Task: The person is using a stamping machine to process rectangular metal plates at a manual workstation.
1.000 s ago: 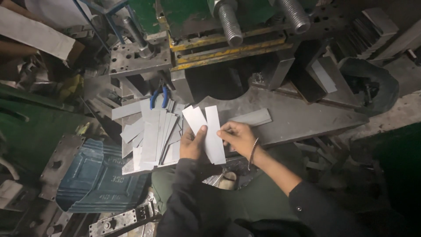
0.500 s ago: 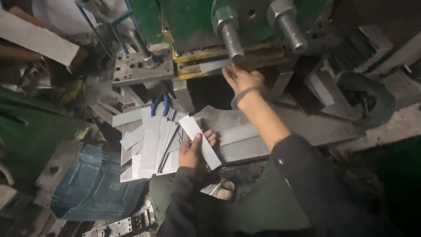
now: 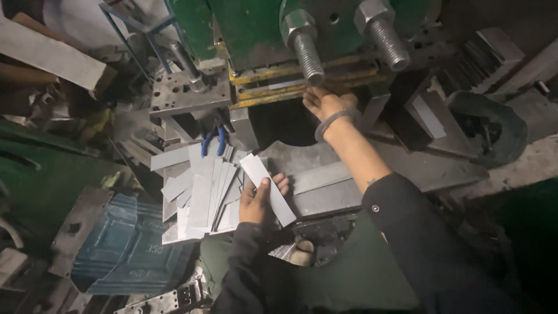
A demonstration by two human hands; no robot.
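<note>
While the head camera looks down over the press, the left hand (image 3: 256, 200) sits low at the front edge of the worktop (image 3: 349, 192), its grip pinching a flat grey metal strip (image 3: 268, 189), thumb laid on top and fingers curled beneath. That strip slants from upper left to lower right, its lower end poking out past the hand over the worktop edge. Just beside it, to the left, a fanned pile of similar strips (image 3: 200, 195) lies on the worktop, with blue-handled pliers (image 3: 212, 141) at the pile's far end. Up ahead, the right hand (image 3: 325, 102) is stretched forward to the yellow-edged slot of the green press (image 3: 256, 35), a bangle (image 3: 332, 121) round the wrist. Its fingers are partly hidden at the die, so whether they are spread or pressed on anything, I cannot tell. Two big threaded bolts (image 3: 308, 55) hang above that hand. Lower left, a blue ribbed metal casing (image 3: 125, 244) rests near the floor.
</note>
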